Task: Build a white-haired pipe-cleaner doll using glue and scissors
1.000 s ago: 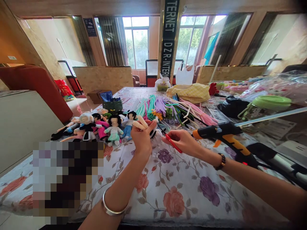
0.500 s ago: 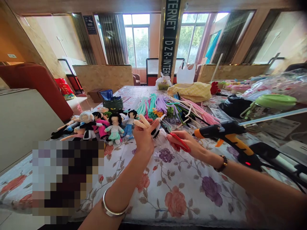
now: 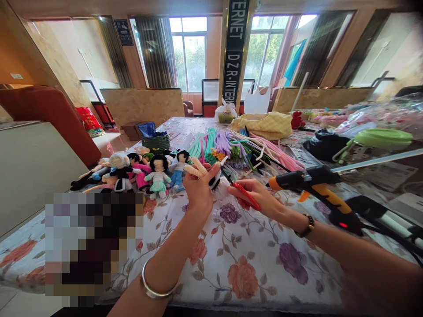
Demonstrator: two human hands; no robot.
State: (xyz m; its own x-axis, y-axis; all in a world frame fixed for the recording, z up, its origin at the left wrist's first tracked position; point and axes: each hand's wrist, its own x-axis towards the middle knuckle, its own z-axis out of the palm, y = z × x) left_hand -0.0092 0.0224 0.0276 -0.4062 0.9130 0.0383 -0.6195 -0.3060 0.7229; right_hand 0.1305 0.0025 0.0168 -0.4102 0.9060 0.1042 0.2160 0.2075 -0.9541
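Note:
My left hand point(image 3: 199, 193) is closed around a partly made fuzzy doll. Two cream limbs point(image 3: 199, 166) of the doll stick out above the fingers, and a black and white part shows at the hand's right side. The palm hides the rest of it. In my right hand point(image 3: 264, 199) are scissors with red handles point(image 3: 245, 196). Their dark blades point up and left, close to a small white tip by my left thumb. Whether the blades touch it I cannot make out.
Several finished dolls point(image 3: 158, 174) sit at the left by a dark green basket point(image 3: 155, 141). Bundled pipe cleaners point(image 3: 224, 147) lie behind my hands. At the right a black and orange glue gun point(image 3: 317, 182) points its nozzle toward my right wrist. A green-lidded jar point(image 3: 383, 137) stands beyond.
The scissors and my right hand have shifted very slightly left. My left hand keeps its hold on the doll, almost still. The camera view has moved a little.

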